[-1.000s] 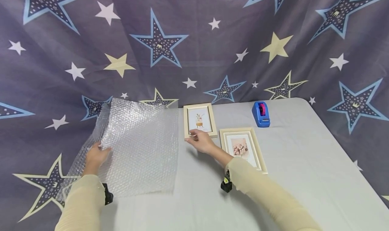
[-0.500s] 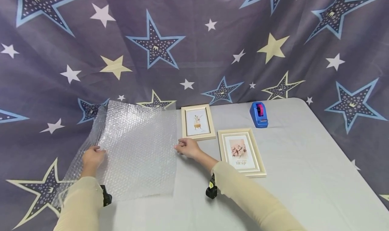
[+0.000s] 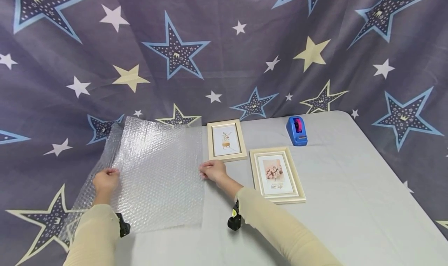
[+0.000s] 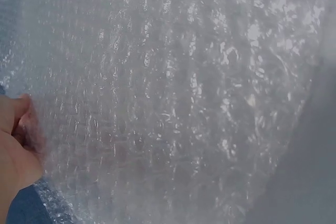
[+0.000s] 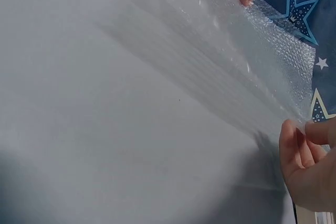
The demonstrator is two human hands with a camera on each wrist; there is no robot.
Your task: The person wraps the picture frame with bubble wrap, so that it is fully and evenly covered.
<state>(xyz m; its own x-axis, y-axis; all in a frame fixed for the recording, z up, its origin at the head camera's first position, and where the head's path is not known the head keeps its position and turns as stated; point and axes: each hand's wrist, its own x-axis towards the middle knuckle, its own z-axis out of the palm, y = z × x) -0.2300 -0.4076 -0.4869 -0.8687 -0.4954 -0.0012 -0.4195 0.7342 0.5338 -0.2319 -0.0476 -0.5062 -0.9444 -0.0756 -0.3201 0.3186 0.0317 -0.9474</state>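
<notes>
- Clear plastic bubble wrap point(image 3: 161, 176) spreads over the desk point(image 3: 350, 203) between the two hands, its right edge running from near to far; the part between them looks about as wide as deep, so I cannot name a long axis.
- That right edge is the side that matters: the right hand point(image 3: 212, 170) is at it, pinching it between thumb and fingers, the wrap lying wholly to that hand's left.
- The left hand point(image 3: 106, 180) pinches the wrap at its left part, the sheet stretching rightward from it; a flap runs on past this hand, further left.
- Both hands touch the wrap, so neither is nearer; they sit almost level, well apart.
- The plant frame point(image 3: 226, 140) lies just right of the wrap, beyond the right hand, which is the nearer hand to it.
- The flower frame point(image 3: 277, 175) lies further right, and the tape dispenser point(image 3: 296, 131) stands behind that.
</notes>
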